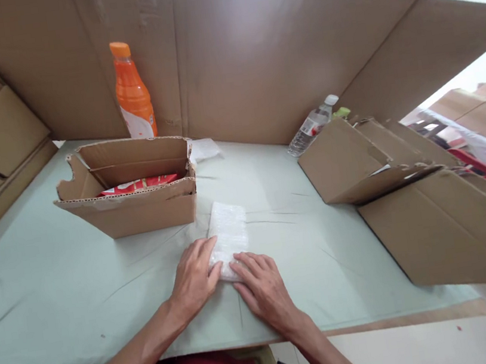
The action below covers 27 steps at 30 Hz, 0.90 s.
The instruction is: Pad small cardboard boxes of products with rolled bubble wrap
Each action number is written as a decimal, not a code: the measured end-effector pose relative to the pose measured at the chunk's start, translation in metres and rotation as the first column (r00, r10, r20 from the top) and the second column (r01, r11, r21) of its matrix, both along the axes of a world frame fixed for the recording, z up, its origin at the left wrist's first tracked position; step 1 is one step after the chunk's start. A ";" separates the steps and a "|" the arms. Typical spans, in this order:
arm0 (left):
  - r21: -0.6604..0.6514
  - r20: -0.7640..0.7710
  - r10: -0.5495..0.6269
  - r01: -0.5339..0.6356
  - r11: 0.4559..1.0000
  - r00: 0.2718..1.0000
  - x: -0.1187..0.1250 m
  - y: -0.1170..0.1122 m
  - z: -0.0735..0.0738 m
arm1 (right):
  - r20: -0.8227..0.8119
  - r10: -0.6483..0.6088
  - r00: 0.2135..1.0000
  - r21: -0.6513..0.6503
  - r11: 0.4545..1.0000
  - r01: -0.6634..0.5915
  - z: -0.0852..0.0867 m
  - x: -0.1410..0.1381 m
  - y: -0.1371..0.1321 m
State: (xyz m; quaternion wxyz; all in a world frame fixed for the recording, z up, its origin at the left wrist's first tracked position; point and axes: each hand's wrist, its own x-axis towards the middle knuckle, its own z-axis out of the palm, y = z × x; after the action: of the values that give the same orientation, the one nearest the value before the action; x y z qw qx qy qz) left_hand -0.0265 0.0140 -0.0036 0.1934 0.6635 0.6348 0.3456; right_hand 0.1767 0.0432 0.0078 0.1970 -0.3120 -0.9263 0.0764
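Note:
A small white plastic-wrapped packet [228, 229] lies on the pale green table cover [81, 289] in front of me. My left hand [194, 278] rests flat at the packet's near left edge, fingers stretched out and touching it. My right hand [262, 286] lies flat over the packet's near right corner, fingers spread and pressing on it. Neither hand grips anything.
An open cardboard box [133, 203] with a red packet [137, 185] inside stands behind left. An orange bottle [133, 95] stands by a tall cardboard wall [252, 54]. A clear water bottle [313, 125] and more opened boxes [407, 195] lie at the right.

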 end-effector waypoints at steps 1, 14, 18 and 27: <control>0.035 -0.013 -0.027 0.027 0.999 1.000 -0.002 -0.004 0.001 | -0.016 -0.009 1.000 -0.016 1.000 0.009 -0.002 -0.002 0.003; -0.045 -0.047 0.001 -0.003 0.999 0.999 -0.006 -0.009 0.005 | -0.114 -0.107 0.988 -0.033 0.994 0.103 0.007 0.004 -0.008; -0.064 0.032 0.103 -0.101 0.993 0.994 -0.008 -0.005 0.001 | 0.030 -0.012 0.999 -0.021 1.000 0.012 0.002 -0.009 0.007; -0.309 0.925 0.290 0.041 0.950 0.244 0.013 -0.039 0.001 | -0.230 -0.273 0.934 -0.591 0.802 0.088 -0.005 -0.028 -0.003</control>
State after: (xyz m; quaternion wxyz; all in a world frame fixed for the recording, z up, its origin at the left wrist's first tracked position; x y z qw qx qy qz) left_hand -0.0140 -0.0249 -0.0031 0.5994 0.2277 0.4755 0.6023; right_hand 0.1486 0.0401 0.0032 0.2407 -0.4288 -0.7843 0.3782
